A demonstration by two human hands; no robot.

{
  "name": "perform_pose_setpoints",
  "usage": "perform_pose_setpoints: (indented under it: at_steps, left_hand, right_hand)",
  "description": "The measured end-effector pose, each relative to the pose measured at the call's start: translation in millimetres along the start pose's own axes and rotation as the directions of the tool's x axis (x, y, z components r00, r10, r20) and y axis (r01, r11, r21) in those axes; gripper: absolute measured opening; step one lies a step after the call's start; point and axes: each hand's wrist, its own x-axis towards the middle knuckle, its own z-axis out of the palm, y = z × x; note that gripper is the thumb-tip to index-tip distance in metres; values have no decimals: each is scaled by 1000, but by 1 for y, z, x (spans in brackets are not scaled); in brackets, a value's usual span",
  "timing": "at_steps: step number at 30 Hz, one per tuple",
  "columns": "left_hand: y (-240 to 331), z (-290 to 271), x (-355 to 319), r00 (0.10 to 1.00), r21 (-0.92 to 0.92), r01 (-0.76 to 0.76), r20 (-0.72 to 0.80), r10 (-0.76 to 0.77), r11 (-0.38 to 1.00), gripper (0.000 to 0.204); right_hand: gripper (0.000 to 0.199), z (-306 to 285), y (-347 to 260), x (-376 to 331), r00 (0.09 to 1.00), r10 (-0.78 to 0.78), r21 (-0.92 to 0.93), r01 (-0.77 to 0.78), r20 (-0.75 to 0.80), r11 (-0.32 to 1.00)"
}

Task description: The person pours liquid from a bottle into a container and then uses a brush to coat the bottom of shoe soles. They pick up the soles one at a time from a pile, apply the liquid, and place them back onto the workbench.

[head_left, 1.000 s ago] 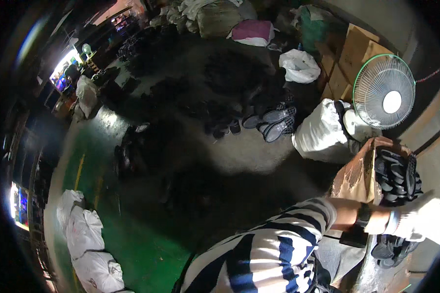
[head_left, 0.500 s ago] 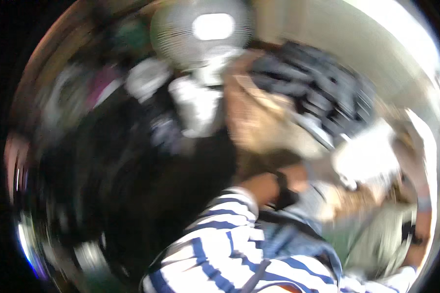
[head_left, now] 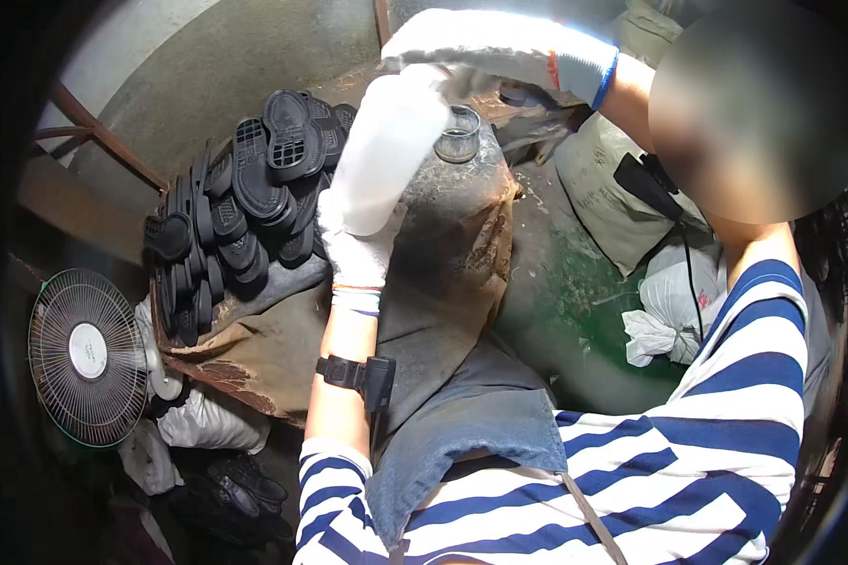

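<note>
My left hand (head_left: 353, 252), in a white knit glove, is wrapped round the lower end of a long white sole-shaped piece (head_left: 391, 155) with rounded ends, held up slanted. Reaching in from the upper right, my right hand (head_left: 485, 49) wears a similar glove, its fingers bent in over the piece's upper end. Whatever those fingers grip is blurred and hidden. A small glass jar (head_left: 458, 141) stands below the right hand on the stained cloth-covered bench (head_left: 462, 221). Many black shoe soles (head_left: 254, 184) are heaped left of my left hand, on the bench's left part.
A round fan (head_left: 87, 350) stands at the left, beside a white bag (head_left: 212, 422). Full sacks (head_left: 612, 193) and a tied white bag (head_left: 669, 297) sit on the green floor at the right. A dark cable hangs there. A blurred patch covers the upper right.
The view has swung right and steadied, so the fan and bench now lie further left. Both gloved hands are now raised over the bench with the white piece.
</note>
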Motion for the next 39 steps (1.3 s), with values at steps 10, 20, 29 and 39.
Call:
perform_pose_setpoints:
  at_steps: [10,20,29,39]
  left_hand:
    - [-18,-22,7,974,-111,88,-198,-108,990,57]
    - [-24,-40,-11,830,-162,536,-74,-552,828,61]
    - [-30,-40,-15,717,-206,688,41,-696,696,55]
    - [-31,-44,-24,827,-177,530,-110,-552,829,59]
  right_hand:
    - [43,10,9,-54,949,272,265,-307,160,914]
    - [50,1,-52,-31,918,192,-51,-186,348,981]
    - [41,7,-43,-51,977,-31,-234,81,211,969]
    - [57,-3,-30,-110,917,386,478,-384,99,790]
